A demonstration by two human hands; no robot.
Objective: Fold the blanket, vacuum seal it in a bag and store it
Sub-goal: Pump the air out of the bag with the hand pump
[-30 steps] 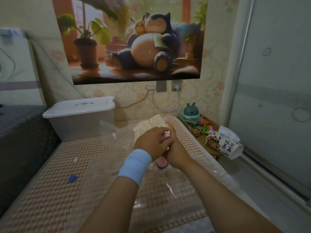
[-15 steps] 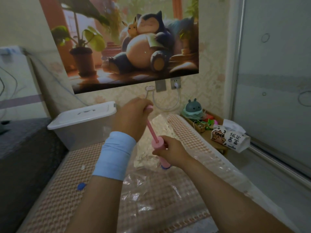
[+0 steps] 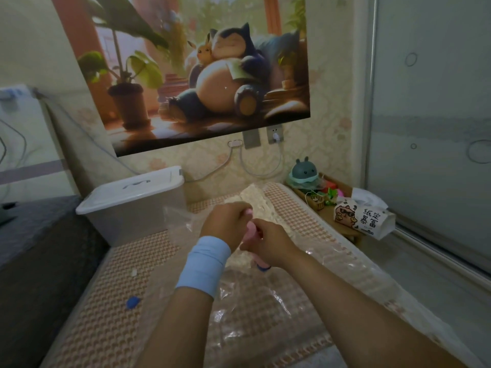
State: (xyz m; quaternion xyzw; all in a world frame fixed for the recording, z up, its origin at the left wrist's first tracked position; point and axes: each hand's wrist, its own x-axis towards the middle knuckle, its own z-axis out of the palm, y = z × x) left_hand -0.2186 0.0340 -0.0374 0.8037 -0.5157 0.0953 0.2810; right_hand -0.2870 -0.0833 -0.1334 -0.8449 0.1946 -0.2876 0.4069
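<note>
- The clear vacuum bag [image 3: 255, 309] lies flat on the woven bed mat [image 3: 119, 301], running from under both forearms to the far end of the bed.
- The cream blanket [image 3: 256, 201] sits inside the far part of the bag, just beyond the two hands and partly behind them.
- A pink hand pump [image 3: 250, 231] stands roughly upright on the bag between the hands, its blue-tipped lower end [image 3: 263, 267] showing just below the right hand.
- Most of the pump is covered by the hands. Only a strip of pink barrel, a bit of pink at the top and the lower tip can be seen.
- Where the pump's tip meets the bag cannot be made out, and the bag's near edge is hidden by the arms.
- The left hand [image 3: 225, 224], with a pale blue wristband [image 3: 203, 264], sits on top, its fingers [image 3: 242, 209] curled down over the pump's upper end.
- The right hand [image 3: 269, 244] is lower, its fingers [image 3: 258, 226] wrapped round the barrel. The two hands touch.
- A small blue cap [image 3: 132, 302] lies on the mat well to the left of the bag.
- A lidded plastic storage box [image 3: 138, 205] stands at the far left of the bed.
- A tissue pack [image 3: 364, 219] lies beyond the bed's right edge.
</note>
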